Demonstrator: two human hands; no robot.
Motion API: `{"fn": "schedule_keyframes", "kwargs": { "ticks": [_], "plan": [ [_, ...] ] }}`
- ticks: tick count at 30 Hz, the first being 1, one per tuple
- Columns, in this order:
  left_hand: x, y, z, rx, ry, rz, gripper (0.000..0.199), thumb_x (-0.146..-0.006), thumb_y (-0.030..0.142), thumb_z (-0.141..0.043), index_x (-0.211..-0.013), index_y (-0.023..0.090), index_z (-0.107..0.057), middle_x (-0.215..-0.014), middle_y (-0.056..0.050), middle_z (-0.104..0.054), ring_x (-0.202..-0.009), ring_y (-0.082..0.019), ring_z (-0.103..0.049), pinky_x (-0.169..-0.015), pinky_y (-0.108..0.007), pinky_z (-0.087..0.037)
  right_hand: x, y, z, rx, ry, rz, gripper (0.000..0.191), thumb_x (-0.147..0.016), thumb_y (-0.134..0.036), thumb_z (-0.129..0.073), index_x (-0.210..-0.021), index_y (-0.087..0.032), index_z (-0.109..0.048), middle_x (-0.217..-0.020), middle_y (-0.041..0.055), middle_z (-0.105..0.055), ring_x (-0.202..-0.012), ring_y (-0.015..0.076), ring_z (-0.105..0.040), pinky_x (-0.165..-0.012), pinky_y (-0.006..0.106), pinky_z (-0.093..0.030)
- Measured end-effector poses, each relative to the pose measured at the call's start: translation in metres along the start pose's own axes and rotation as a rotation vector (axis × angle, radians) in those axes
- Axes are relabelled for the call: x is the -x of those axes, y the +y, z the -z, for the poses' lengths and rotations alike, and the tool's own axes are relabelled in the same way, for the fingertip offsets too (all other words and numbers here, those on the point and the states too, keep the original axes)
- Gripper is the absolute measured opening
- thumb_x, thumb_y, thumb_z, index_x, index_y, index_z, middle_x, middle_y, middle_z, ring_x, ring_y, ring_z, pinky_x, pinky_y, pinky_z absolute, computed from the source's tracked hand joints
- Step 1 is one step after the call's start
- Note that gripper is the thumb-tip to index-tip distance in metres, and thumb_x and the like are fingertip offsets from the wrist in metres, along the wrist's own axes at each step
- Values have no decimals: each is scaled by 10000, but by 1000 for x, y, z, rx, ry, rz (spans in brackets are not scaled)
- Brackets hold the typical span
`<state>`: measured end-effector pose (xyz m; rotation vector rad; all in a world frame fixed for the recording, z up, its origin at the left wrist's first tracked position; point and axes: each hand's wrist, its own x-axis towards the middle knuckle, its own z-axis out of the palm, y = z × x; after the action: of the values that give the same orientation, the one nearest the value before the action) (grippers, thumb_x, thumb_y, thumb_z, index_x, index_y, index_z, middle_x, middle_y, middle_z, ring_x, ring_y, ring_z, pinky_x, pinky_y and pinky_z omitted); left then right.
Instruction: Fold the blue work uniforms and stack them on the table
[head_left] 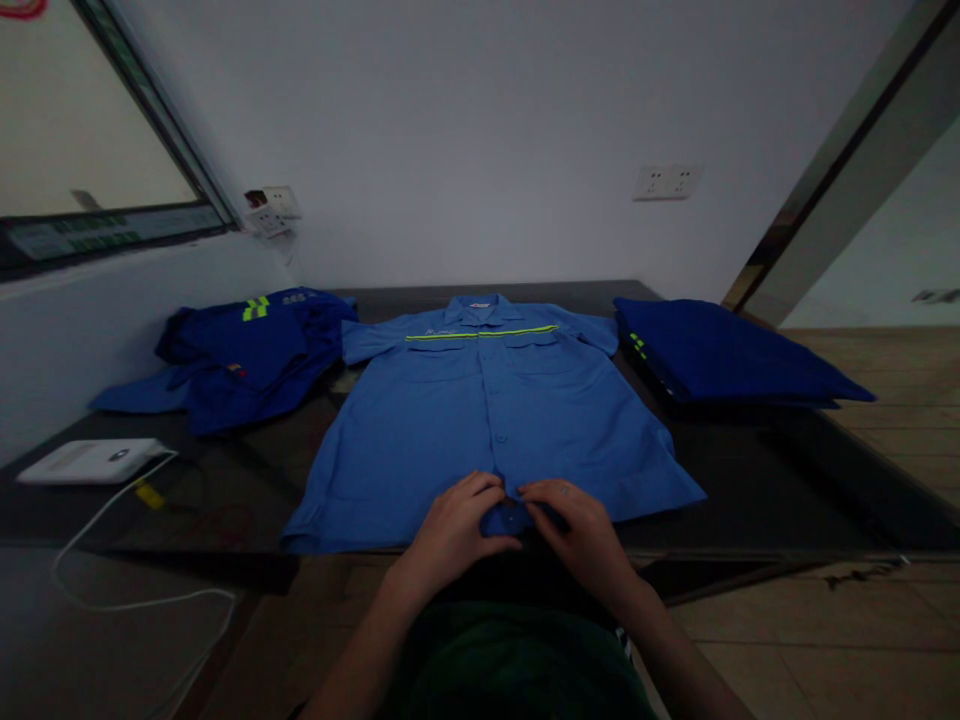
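The left hand (459,515) is curling half-closed at the lower front edge of a light-blue, short-sleeved cloth shirt (420,430), its thumb standing apart from its fingers; the right hand (579,525) is bending its fingertips in at the same edge. Whether either is gripping cloth cannot be told. The shirt is lying front up on a flat black counter (757,470), between a rumpled dark-blue cloth garment (251,365) at left and a folded dark-blue cloth garment (727,350) at right.

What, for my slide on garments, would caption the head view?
Bare left hand and right hand touching the lower front of a blue, short-sleeved cloth shirt spread on a dark, flat tabletop.
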<state>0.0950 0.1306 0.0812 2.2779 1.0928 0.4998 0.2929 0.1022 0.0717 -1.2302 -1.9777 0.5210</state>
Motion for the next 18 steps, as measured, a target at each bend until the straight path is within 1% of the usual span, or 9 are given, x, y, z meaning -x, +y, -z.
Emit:
{"fn": "schedule_keyframes", "kwargs": {
  "ticks": [2,4,6,7,11,13,15,16,18],
  "plan": [
    [2,-2,2,11,-23,-21,388,-697,298,-800,-1035,218,-626,-1158,-40,-625,-1062,-196,-602,-916,-317,-509,1,1,-1,12,-3,-3,188,-874,-123,-519,-975,-210,-651,-948,60,-724,-894,185,-680,-811,329,-558],
    [6,-4,0,1,6,-40,270,-769,227,-735,-1016,217,-629,-1144,-27,-639,-1054,-173,-614,-982,-330,-479,2,1,-2,20,-12,-6,193,-873,-119,-517,-972,-209,-655,-937,57,-724,-882,183,-682,-807,326,-559],
    [9,-7,-5,-22,74,-78,142,-839,153,-633,-970,206,-636,-1096,-19,-664,-1009,-152,-634,-1038,-354,-441,2,0,-3,25,-20,-5,197,-874,-117,-512,-971,-211,-656,-932,55,-724,-873,182,-682,-800,325,-560],
    [10,-7,-8,-36,110,-105,121,-860,131,-589,-947,200,-638,-1064,-18,-674,-982,-146,-642,-1048,-366,-434,2,-1,-2,26,-18,-2,197,-876,-117,-510,-971,-210,-655,-931,55,-724,-872,183,-681,-797,327,-560],
    [11,-3,-15,-89,251,-186,110,-887,158,-542,-892,189,-648,-988,-47,-677,-940,-166,-637,-955,-372,-499,-1,-5,0,28,8,16,188,-883,-125,-509,-971,-210,-652,-923,56,-721,-874,185,-678,-793,330,-559],
    [10,1,-16,-104,333,-177,101,-882,178,-556,-868,189,-656,-986,-67,-655,-947,-184,-622,-874,-353,-528,-3,-6,0,41,12,25,192,-877,-118,-509,-965,-212,-651,-915,56,-717,-866,184,-675,-784,326,-560],
    [9,5,-16,-111,399,-162,93,-875,184,-571,-852,182,-661,-1021,-89,-631,-986,-203,-606,-851,-350,-527,-3,-6,0,67,-5,30,199,-870,-104,-505,-954,-211,-651,-905,57,-713,-854,184,-670,-768,322,-560],
    [9,6,-17,-113,410,-167,93,-876,183,-573,-848,176,-661,-1057,-99,-623,-1020,-213,-597,-867,-356,-519,-3,-6,0,81,-21,30,204,-868,-98,-501,-949,-210,-651,-902,58,-711,-850,185,-667,-763,322,-559],
    [9,6,-18,-107,383,-194,95,-885,179,-566,-853,169,-655,-1101,-102,-629,-1048,-214,-597,-891,-351,-511,-1,-5,-1,100,-56,31,209,-870,-94,-492,-940,-209,-652,-895,56,-707,-841,186,-663,-754,324,-557]
  ]
}}
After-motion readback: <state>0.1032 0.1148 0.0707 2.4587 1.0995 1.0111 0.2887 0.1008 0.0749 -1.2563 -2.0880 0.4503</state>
